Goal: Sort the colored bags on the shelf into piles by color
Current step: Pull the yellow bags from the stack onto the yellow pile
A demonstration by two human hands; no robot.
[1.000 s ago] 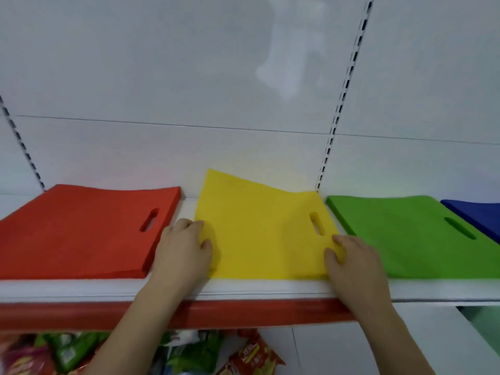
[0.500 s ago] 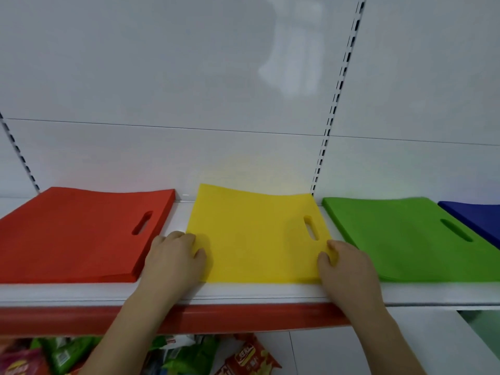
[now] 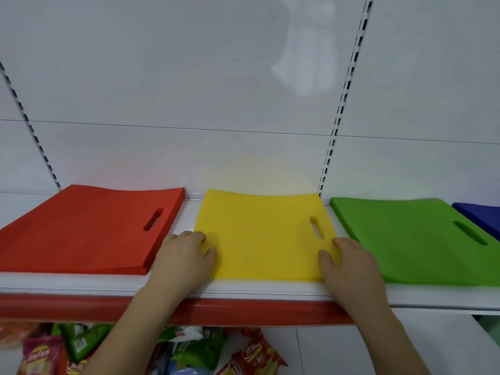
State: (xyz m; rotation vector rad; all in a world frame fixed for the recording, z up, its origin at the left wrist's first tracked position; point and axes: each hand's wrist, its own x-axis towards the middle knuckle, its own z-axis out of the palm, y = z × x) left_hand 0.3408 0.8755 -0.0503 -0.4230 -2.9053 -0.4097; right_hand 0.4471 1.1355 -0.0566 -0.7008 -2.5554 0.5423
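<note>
The left hand (image 3: 184, 255) lies palm-down with fingers loosely curled on the near left corner of the flat yellow fabric bag pile (image 3: 263, 236); the right hand (image 3: 349, 262) rests the same way on its near right corner, thumb on the fabric just below the handle slot. Neither pinches anything. Just left of the left hand sits the red fabric bag pile (image 3: 86, 228); just right of the right hand lies the green fabric bag pile (image 3: 405, 234), and beyond it the blue bag pile (image 3: 481, 216). All lie on the white shelf board with red front strip (image 3: 243, 293). Below the hands, crinkled snack packets (image 3: 189, 350) fill the lower shelf.
</note>
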